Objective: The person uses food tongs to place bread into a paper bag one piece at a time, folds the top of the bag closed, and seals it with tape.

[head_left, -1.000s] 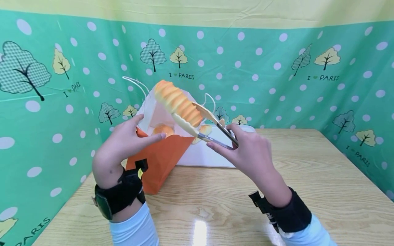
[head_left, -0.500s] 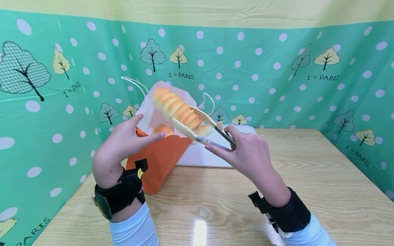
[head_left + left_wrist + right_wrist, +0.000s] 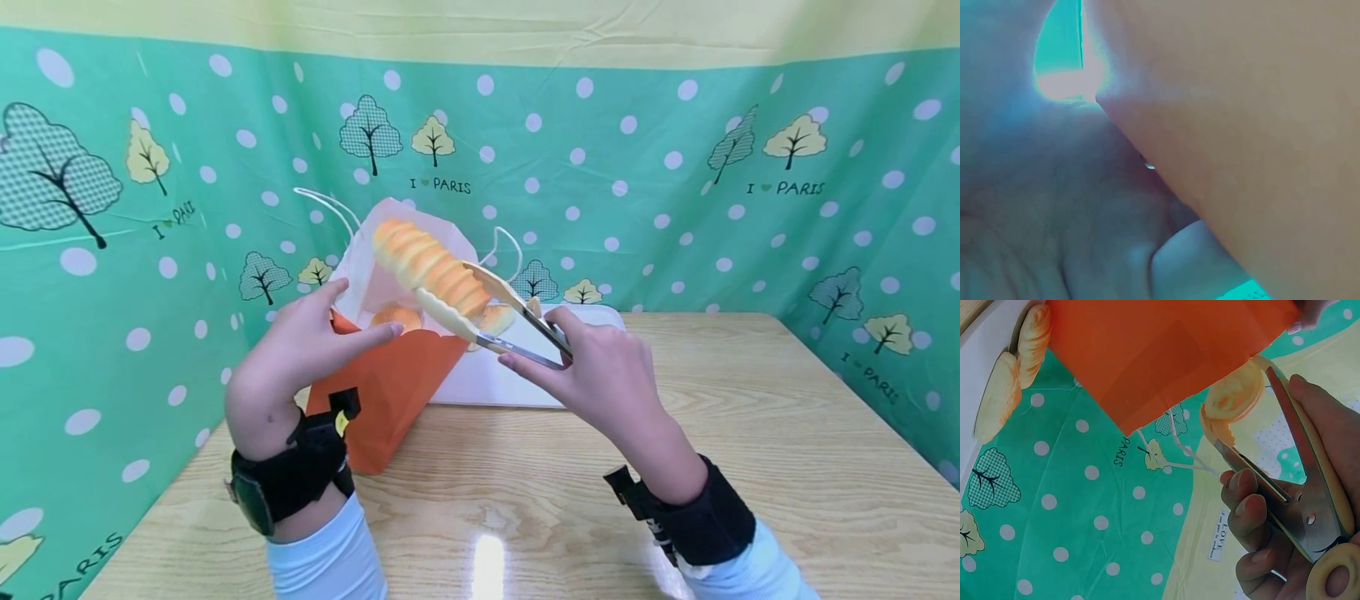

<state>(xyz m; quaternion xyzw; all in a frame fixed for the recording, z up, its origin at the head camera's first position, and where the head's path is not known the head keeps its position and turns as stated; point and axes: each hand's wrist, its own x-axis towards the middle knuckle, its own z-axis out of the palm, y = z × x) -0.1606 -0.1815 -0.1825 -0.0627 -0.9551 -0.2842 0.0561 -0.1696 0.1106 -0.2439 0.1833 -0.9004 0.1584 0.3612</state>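
My right hand (image 3: 603,358) grips a pair of tongs (image 3: 521,348) with pale, scalloped tips. Between those tips is a long, ridged golden bread roll (image 3: 429,262), tilted, its far end over the mouth of an orange paper bag (image 3: 390,396). My left hand (image 3: 303,342) holds the bag's left rim, the thumb lying across the front edge. Inside the bag, against its white lining, a round bun (image 3: 397,317) shows. From below, the right wrist view has the roll's end (image 3: 1235,394) in the tongs beside the bag. Skin fills most of the left wrist view.
Behind the bag, a white tray (image 3: 510,383) lies on the wooden table (image 3: 675,417). Some bread (image 3: 497,319) rests on it, partly hidden by the roll; two loaves (image 3: 999,397) show in the right wrist view. White cord handles (image 3: 510,242) stick up from the bag.
The roll and tongs have come down and slightly left, towards the bag's mouth, mostly in the first half second. The left hand and bag have stayed nearly still.
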